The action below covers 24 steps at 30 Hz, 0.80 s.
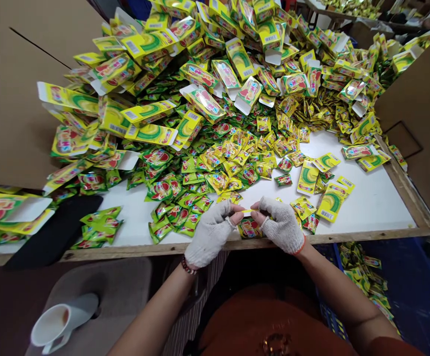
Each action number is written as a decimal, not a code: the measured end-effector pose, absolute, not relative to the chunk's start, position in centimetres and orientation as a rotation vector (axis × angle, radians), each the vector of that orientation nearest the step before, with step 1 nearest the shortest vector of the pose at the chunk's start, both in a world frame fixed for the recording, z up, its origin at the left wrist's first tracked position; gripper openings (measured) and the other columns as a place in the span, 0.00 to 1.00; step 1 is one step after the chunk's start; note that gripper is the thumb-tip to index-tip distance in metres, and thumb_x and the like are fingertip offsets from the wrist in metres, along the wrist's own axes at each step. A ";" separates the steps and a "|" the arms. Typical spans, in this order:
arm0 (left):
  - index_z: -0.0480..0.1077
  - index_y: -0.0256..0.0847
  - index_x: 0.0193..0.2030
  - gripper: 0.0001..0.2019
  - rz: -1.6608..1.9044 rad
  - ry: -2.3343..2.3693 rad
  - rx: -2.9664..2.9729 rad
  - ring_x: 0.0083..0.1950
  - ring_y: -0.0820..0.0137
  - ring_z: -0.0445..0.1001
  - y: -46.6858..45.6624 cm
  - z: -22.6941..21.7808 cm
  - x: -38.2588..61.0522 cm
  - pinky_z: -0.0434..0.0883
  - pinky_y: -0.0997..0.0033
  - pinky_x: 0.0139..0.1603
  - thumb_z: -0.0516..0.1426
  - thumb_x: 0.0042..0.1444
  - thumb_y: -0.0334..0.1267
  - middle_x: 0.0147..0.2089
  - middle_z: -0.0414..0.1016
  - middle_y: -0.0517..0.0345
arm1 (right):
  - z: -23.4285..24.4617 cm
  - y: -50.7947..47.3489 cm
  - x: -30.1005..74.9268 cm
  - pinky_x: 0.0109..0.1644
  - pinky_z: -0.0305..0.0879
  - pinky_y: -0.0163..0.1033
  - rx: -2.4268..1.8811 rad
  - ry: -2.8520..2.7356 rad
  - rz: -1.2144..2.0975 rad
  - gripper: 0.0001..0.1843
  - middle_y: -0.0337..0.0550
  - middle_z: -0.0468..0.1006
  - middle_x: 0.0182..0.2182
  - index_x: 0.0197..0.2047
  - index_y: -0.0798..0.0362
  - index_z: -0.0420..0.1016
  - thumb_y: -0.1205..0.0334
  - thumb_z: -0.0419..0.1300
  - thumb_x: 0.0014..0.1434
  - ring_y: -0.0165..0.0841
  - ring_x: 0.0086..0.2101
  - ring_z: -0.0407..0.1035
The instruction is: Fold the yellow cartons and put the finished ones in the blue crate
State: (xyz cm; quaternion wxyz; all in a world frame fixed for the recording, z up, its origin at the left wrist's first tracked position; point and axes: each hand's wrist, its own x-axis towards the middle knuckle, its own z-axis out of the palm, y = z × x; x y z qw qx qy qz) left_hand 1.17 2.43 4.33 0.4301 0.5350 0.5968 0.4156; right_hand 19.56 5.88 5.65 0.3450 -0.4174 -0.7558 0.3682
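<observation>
Both my hands wear white knit gloves with bare fingertips. Between them, at the table's front edge, is a small yellow and green candy box [250, 228] with its white end flap towards the top. The fingers of my left hand [212, 228] pinch the flap's left side. My right hand [279, 225] pinches the right side of the same box. Green candy packets [185, 212] lie just left of my left hand. Yellow packets [302, 207] and a flat yellow box [331, 201] lie right of my right hand.
A tall heap of yellow boxes [148, 44], many with open flaps, covers the back of the white table [366, 198]. Cardboard panels [18, 99] stand at both sides. A white mug [62, 319] rests on a stool lower left. A blue crate [411, 282] holds packets lower right.
</observation>
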 end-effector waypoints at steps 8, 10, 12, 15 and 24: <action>0.79 0.42 0.43 0.12 1.146 1.420 1.516 0.47 0.62 0.79 1.2 2.5 0.9 0.74 0.60 0.53 0.58 0.58 0.43 0.44 0.82 0.53 | 3.5 6.4 21.1 0.41 0.69 0.39 -0.853 -2.231 0.772 0.12 0.45 0.80 0.36 0.45 0.49 0.78 0.65 0.55 0.63 0.35 0.36 0.73; 0.79 0.43 0.44 0.11 1.182 1.409 1.577 0.48 0.62 0.79 1.0 1.8 0.9 0.75 0.59 0.54 0.59 0.57 0.41 0.46 0.82 0.52 | 2.6 6.4 21.7 0.43 0.70 0.40 -0.780 -2.289 0.707 0.17 0.48 0.80 0.41 0.51 0.48 0.77 0.66 0.55 0.61 0.37 0.39 0.74; 0.79 0.43 0.44 0.10 1.222 1.387 1.636 0.48 0.63 0.79 0.9 1.3 0.9 0.75 0.59 0.54 0.59 0.57 0.39 0.46 0.82 0.53 | 2.0 6.3 21.9 0.43 0.70 0.41 -0.780 -2.297 0.668 0.18 0.49 0.79 0.41 0.52 0.47 0.76 0.67 0.56 0.60 0.37 0.39 0.74; 0.78 0.43 0.42 0.08 1.241 1.382 1.682 0.48 0.64 0.79 1.0 1.1 1.2 0.75 0.59 0.54 0.58 0.58 0.38 0.46 0.82 0.52 | 1.7 5.8 21.3 0.42 0.70 0.40 -0.870 -2.255 0.717 0.14 0.47 0.79 0.37 0.47 0.48 0.77 0.67 0.55 0.61 0.36 0.36 0.73; 0.68 0.37 0.53 0.20 1.292 1.441 1.246 0.51 0.62 0.78 1.0 1.1 1.6 0.75 0.58 0.55 0.59 0.59 0.47 0.52 0.77 0.45 | 2.5 6.4 24.7 0.34 0.69 0.37 -1.059 -1.332 1.251 0.20 0.42 0.79 0.34 0.50 0.49 0.72 0.45 0.59 0.61 0.32 0.30 0.71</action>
